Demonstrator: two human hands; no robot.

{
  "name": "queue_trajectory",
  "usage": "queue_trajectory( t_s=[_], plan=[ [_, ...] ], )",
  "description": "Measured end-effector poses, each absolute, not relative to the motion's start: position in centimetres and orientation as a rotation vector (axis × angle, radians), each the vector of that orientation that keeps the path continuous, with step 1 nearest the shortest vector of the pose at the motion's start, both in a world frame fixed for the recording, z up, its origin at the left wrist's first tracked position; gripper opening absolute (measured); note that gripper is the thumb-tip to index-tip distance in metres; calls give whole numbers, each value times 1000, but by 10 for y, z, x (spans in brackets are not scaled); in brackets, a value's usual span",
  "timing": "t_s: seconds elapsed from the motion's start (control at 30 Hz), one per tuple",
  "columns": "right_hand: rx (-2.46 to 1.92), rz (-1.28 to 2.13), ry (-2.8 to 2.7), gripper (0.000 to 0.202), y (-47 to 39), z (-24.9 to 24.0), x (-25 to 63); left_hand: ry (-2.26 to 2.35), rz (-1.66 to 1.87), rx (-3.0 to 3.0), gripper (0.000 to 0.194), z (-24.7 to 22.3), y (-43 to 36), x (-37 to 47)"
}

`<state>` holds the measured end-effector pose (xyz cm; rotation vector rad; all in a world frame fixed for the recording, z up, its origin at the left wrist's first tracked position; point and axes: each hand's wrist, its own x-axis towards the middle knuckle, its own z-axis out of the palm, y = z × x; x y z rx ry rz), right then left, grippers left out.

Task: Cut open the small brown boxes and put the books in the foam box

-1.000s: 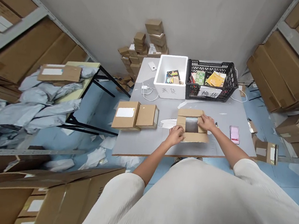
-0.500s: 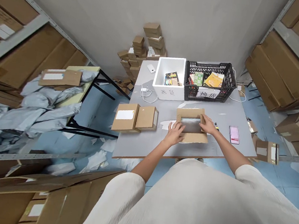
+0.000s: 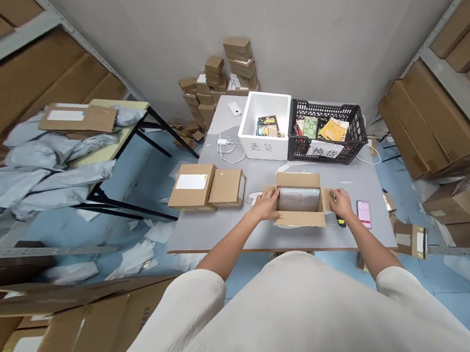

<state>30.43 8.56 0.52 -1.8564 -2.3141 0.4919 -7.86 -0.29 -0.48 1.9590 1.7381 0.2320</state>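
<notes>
An open cardboard box [image 3: 299,219] lies on the grey table with its flaps spread outward. Inside it shows a silvery-grey wrapped item [image 3: 299,199], its contents hidden. My left hand [image 3: 266,204] grips the box's left side, thumb toward the near flap. On the opposite side, my right hand [image 3: 340,202] pinches the outer end of the right flap. Just below that hand lies a small yellow-and-black tool [image 3: 341,221], partly covered. A phone with a lit pink screen [image 3: 364,214] rests farther right.
Two closed cartons, a larger one [image 3: 191,186] and a smaller one [image 3: 227,187], stand left on the table [image 3: 211,233]. Behind are a white foam box [image 3: 263,147] and a black crate [image 3: 351,153] holding booklets. Grey parcels [image 3: 64,175] fill the left side table.
Both hands have moved outward from over the box to its left and right sides. The right flap now lies outward, and the silvery item inside shows more fully.
</notes>
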Motion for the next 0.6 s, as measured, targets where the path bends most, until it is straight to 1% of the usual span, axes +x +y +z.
queue_trajectory(
  t_s=[0.07,0.17,0.27,0.37,0.5,0.6],
  plan=[
    [-1799,436,-2445,50,88,17,292,1692,169,1957,140,-6,16,-80],
    [-1650,330,-2622,46,88,35,265,1639,121,1957,151,-13,37,-80],
    [-1527,278,-2762,42,87,46,230,1598,177,1970,153,-23,42,-78],
    [-1497,335,-2863,38,87,49,194,1589,220,1962,155,-27,37,-77],
    [-1562,292,-2997,37,87,44,159,1589,65,1941,163,-22,29,-77],
    [-1639,204,-3037,38,86,38,148,1589,25,1925,165,-17,27,-76]
  ],
)
